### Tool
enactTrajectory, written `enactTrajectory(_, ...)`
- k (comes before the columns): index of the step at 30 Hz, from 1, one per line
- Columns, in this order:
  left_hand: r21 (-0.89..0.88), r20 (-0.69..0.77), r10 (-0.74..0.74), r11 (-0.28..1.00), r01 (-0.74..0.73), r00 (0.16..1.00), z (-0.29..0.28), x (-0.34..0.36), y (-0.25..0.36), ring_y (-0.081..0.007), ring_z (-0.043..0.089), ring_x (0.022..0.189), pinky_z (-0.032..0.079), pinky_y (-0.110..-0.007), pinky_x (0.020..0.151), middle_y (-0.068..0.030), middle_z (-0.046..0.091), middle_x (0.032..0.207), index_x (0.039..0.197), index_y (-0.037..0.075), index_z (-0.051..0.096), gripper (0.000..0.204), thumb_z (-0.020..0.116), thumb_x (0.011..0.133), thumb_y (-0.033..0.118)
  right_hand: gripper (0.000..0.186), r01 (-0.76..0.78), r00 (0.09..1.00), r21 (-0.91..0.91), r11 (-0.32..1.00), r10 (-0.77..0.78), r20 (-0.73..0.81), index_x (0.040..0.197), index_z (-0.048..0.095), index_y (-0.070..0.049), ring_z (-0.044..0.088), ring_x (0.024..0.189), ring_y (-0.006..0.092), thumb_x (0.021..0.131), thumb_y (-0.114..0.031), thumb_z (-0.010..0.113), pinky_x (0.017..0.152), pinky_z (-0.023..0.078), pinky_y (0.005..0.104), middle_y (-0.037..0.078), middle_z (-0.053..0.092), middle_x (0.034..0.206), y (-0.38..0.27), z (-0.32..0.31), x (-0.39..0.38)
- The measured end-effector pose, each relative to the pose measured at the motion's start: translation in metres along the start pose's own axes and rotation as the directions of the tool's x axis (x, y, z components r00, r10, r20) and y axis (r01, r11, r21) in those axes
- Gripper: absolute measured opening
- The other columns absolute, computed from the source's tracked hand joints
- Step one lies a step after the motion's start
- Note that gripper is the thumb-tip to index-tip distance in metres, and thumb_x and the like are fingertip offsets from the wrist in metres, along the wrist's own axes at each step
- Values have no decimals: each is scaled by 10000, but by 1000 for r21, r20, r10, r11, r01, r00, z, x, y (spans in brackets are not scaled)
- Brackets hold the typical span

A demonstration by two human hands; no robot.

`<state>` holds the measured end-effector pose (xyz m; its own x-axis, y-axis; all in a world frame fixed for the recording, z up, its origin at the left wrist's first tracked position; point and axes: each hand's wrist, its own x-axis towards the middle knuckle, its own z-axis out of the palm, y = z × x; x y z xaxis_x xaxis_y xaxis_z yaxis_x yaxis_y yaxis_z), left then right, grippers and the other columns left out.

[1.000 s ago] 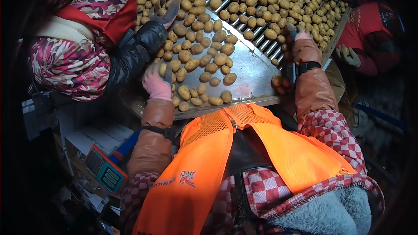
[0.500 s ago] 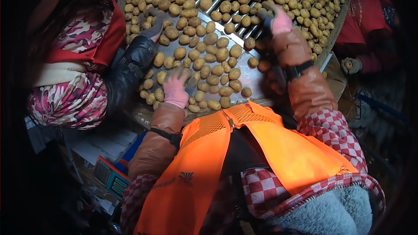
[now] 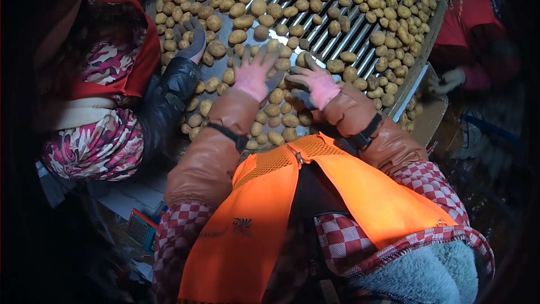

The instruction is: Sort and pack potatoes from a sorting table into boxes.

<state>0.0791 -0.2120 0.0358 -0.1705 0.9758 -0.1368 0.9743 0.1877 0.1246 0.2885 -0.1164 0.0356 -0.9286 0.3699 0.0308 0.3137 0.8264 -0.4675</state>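
My left hand (image 3: 253, 73), in a pink glove with grey fingers, lies over the potatoes (image 3: 275, 97) with its fingers spread. Close to its right, my right hand (image 3: 318, 83) in a matching glove is open, fingers stretched to the left over a metal plate. Potatoes lie around and between both hands, and I see none held. Just beyond the hands, the plate meets a rack of metal bars (image 3: 332, 42), with loose potatoes on it. What lies beneath my palms is hidden.
At the left, a co-worker's gloved hand (image 3: 194, 42) reaches over the potatoes. Another person's gloved hand (image 3: 448, 80) is at the right, beside a cardboard box (image 3: 430, 107). A wooden edge (image 3: 419, 62) borders the rack. A red and teal device (image 3: 142, 231) lies at the lower left.
My left hand has moved forward and right; my right hand has come back and left, nearer to it. More bars now show on the rack. The potatoes at the right of the plate have shifted.
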Motion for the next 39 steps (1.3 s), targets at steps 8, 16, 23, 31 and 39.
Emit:
enactTrajectory(8, -168, -99, -218, 965, 200, 971, 26, -144, -45, -352, 470, 1289, 343, -484, 1099, -152, 506, 1397, 1306, 214, 602, 451, 654, 873, 331, 336, -478, 742, 687, 547, 670, -18, 1238, 652, -83, 654, 1053, 189, 911, -160, 664, 913, 514, 309, 86, 689, 1163, 63, -45, -62)
enactTrajectory(16, -284, -93, -455, 865, 414, 886, 46, -158, -23, -369, 470, 1288, 383, -452, 1072, -175, 541, 1348, 1322, 167, 592, 484, 655, 881, 359, 699, -735, 676, 29, 678, 735, -53, 1404, 494, -129, 439, 1303, 462, 792, -356, 746, 1091, 401, 489, 198, 452, 1454, 43, -11, -67)
enactTrajectory(23, -268, -215, -45, 963, -14, 976, 18, -77, 42, -373, 472, 1292, 340, -501, 1097, -164, 559, 1338, 1309, 149, 596, 454, 635, 883, 303, 507, -477, 878, 257, 841, 468, 99, 1347, 567, -158, 515, 1269, 377, 871, -271, 699, 1046, 445, 433, 152, 548, 1380, -23, 15, -44)
enactTrajectory(31, -29, -148, -98, 995, 95, 984, 16, -114, -36, -263, 467, 1328, 208, -570, 1154, -83, 489, 1441, 1335, 226, 567, 483, 613, 893, 414, 495, -470, 788, 68, 880, 453, -417, 1287, 601, -112, 633, 1071, 391, 831, -247, 738, 972, 497, 425, 230, 623, 1221, 23, -38, -88)
enactTrajectory(39, -155, -48, -359, 925, 348, 932, 49, -178, -42, -324, 309, 1420, 276, -474, 1158, -56, 412, 1486, 1358, 236, 549, 579, 658, 803, 109, 337, -567, 820, 450, 690, 423, 385, 1199, 657, -102, 697, 872, 319, 893, -241, 629, 780, 545, 417, 199, 710, 942, -15, -22, -19)
